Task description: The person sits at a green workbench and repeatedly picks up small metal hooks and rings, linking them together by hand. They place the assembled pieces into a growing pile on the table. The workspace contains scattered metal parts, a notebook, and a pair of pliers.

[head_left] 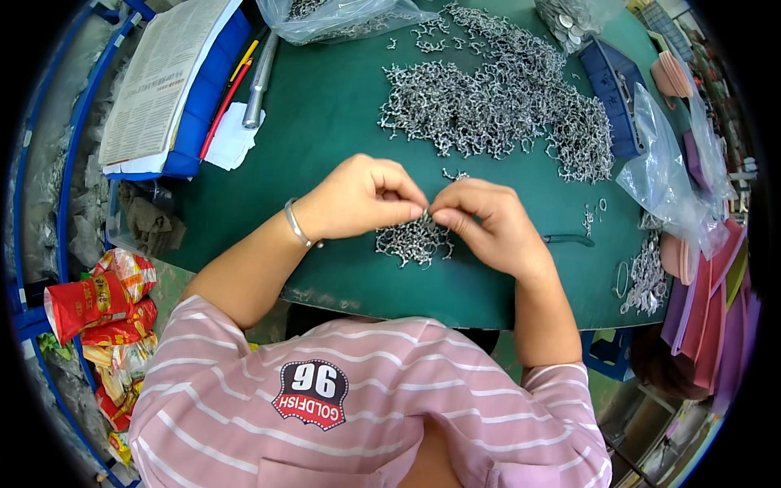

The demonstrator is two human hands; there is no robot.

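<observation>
1. Progress, approx.: you look mid-batch. The big heap of small, curvy silvery metal pieces (455, 106), toward the far edge of the green surface (325, 106), is loose, so most seems left.
2. Your working lot, a small tangled pile of silvery metal pieces (413, 244), sits near the front edge, under your hands.
3. Poss. done: a bunch of flat, shiny silvery metal parts (648, 281) by the front right corner; can't tell if it's finished work or stock.
4. Your L hand (366, 195) and R hand (488, 224) meet tip to tip, each w/ thumb and forefinger pressed together, apparently pinching one tiny silvery metal piece (425, 213) just above the small pile; its exact shape is too small to tell.
5. Textures: heap's spiky, knotted, bright; the surface is smooth, matte. The clear, crinkly plastic bag (346, 31) at the far edge has more metal bits in it.
6. Near the R edge: a stiff blue open plastic bin (622, 122), straight-walled, and a limp, see-through plastic bag (663, 154) beside it.
</observation>
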